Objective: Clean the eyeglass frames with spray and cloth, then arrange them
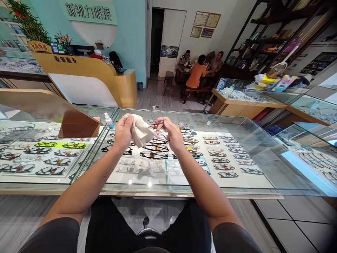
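Note:
Above the glass display counter point(147, 177), my left hand point(123, 130) is closed on a cream cloth point(140, 130), its thumb pressed over the upper edge. The cloth hangs down in folds to the right. My right hand point(170, 131) pinches a pair of thin-framed eyeglasses point(157, 112), one clear lens standing up above the fingers. The cloth's right corner comes close to the glasses; I cannot tell if they touch. Beneath both hands, under the glass, lie rows of dark-framed eyeglasses point(154, 155).
A small white spray bottle point(108, 121) stands on the counter left of my hands, beside a wooden-backed stand or mirror point(79, 124). More glasses fill the case on both sides. Further back are a wooden cashier desk point(126, 86) and several people seated round a table.

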`<state>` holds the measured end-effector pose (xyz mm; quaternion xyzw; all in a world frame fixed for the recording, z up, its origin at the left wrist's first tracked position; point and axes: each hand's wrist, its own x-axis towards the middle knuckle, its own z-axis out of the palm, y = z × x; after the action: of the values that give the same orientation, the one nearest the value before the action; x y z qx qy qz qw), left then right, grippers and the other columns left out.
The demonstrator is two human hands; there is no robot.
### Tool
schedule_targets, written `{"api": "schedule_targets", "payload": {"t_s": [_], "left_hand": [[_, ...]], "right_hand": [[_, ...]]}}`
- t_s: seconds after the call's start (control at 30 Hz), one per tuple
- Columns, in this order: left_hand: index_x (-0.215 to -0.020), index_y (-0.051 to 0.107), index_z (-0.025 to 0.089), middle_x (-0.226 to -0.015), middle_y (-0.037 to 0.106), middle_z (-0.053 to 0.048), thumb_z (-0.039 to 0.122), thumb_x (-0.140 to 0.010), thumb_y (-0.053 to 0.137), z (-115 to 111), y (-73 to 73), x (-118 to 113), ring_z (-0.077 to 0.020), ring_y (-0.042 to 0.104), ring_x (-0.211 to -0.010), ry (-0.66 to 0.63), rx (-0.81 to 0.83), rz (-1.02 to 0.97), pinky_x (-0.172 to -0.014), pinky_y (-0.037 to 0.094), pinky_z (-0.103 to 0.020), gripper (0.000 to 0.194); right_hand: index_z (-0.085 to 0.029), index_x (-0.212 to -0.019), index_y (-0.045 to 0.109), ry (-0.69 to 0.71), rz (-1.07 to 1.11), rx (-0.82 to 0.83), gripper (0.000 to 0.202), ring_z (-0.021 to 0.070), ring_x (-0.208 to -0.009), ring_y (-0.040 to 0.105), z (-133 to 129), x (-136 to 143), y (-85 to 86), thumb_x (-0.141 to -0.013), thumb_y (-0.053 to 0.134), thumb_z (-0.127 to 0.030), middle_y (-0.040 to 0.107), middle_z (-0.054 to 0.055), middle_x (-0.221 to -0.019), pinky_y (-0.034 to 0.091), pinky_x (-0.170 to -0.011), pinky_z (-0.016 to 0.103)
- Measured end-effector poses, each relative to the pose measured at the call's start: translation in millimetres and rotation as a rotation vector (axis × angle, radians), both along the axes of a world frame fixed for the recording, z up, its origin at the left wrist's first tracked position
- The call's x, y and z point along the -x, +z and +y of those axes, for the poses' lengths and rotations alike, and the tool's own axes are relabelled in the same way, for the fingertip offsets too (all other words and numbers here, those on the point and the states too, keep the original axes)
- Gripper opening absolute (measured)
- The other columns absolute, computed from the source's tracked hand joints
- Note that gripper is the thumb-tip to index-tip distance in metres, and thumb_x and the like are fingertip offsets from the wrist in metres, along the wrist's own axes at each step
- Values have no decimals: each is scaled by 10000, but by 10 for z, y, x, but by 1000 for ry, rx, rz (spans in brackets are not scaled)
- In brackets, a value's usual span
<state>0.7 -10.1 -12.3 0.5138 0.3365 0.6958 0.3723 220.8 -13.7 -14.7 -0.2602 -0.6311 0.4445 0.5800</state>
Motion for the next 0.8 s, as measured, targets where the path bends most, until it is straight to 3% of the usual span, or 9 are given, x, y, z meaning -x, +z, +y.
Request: {"api": "schedule_targets", "payload": {"t_s": [0.2, 0.33, 0.43, 0.53, 0.67, 0.8], "left_hand": [[-793, 675, 190, -677, 554, 29, 690, -795, 931, -246, 91, -46, -99, 440, -551, -408, 85, 259, -508, 356, -236, 563], [-815, 700, 167, -710, 599, 16, 590, -870, 871, -397, 77, -191, -108, 493, -612, -754, 143, 536, -579, 409, -234, 459], [-874, 726, 168, -767, 660, -4, 533, -933, 820, -492, -18, -318, -136, 567, -684, -946, 159, 674, -647, 454, -247, 381], [-934, 750, 192, -827, 723, -17, 517, -994, 767, -553, -202, -436, -168, 640, -756, -946, 75, 783, -709, 482, -266, 331], [-1034, 763, 220, -908, 781, -41, 470, -1103, 647, -567, -457, -538, -193, 693, -807, -770, -214, 992, -751, 484, -301, 284], [-1211, 758, 216, -1172, 818, -121, 498, -1123, 651, -547, -550, -560, -270, 761, -1058, -647, -451, 1131, -904, 541, -367, 315]], "right_hand": [[-243, -775, 810, -48, 127, 41, 421, 287, -1251, 671, 74, -97, 39, -1039, 662, -536, 747, 92, -1197, 542, -1106, 407], [-235, -760, 802, -58, 168, 78, 409, 289, -1261, 684, 77, -95, 65, -999, 694, -548, 745, 93, -1155, 550, -1121, 398], [-229, -772, 788, -45, 164, 81, 410, 290, -1268, 692, 86, -99, 60, -1002, 685, -553, 740, 97, -1161, 557, -1118, 392], [-225, -777, 759, -44, 143, 83, 417, 298, -1278, 692, 96, -108, 47, -1005, 679, -565, 729, 107, -1186, 561, -1120, 399], [-226, -811, 730, -54, 86, 76, 442, 305, -1298, 693, 95, -107, 40, -1031, 635, -597, 718, 117, -1221, 556, -1152, 415], [-226, -824, 712, -49, 66, 75, 456, 308, -1296, 699, 90, -97, 37, -1040, 615, -615, 714, 117, -1203, 549, -1176, 424]]}}
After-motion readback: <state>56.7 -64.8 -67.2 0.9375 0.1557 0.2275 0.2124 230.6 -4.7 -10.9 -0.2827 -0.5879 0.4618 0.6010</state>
